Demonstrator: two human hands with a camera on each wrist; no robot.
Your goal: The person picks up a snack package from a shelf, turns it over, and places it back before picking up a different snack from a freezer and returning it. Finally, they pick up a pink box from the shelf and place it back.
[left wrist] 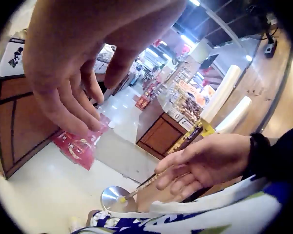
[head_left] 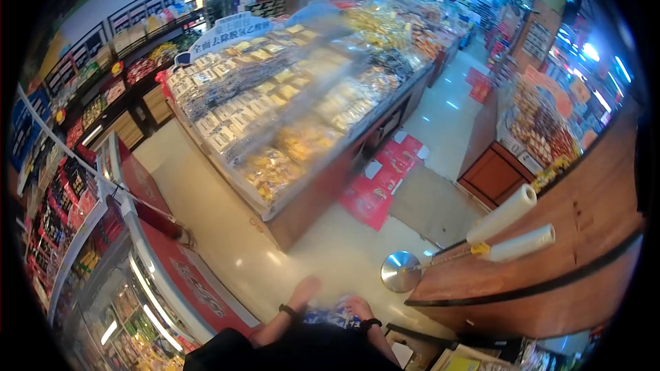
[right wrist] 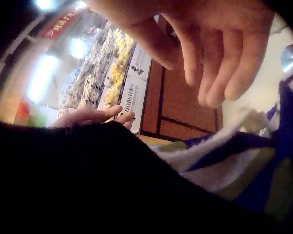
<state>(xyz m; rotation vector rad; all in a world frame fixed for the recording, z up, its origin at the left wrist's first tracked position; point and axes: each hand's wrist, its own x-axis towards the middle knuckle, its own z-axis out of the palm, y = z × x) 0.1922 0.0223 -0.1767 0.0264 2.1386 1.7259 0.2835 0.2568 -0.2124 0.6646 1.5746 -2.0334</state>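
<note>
In the head view my left hand [head_left: 305, 293], slightly blurred, hangs in the air in front of my body, a dark band at its wrist. To its right is my right hand [head_left: 358, 308], above a blue and white patterned cloth [head_left: 333, 316] at my waist. The left wrist view has my left hand [left wrist: 68, 63] large at the top with fingers loosely bent, and my right hand [left wrist: 210, 161] lower right, palm showing, fingers relaxed. Seen from the right wrist, the fingers of my right hand [right wrist: 219, 48] hang apart above the patterned cloth [right wrist: 224, 161]. Neither hand holds anything.
A large display counter [head_left: 275, 230] with packaged food stands ahead. At the left is a glass-topped freezer [head_left: 206, 295]. On the right are a wooden counter [head_left: 570, 261], plastic bag rolls [head_left: 505, 214] and a round metal base [head_left: 400, 271]. Red mats [head_left: 385, 185] lie on the floor.
</note>
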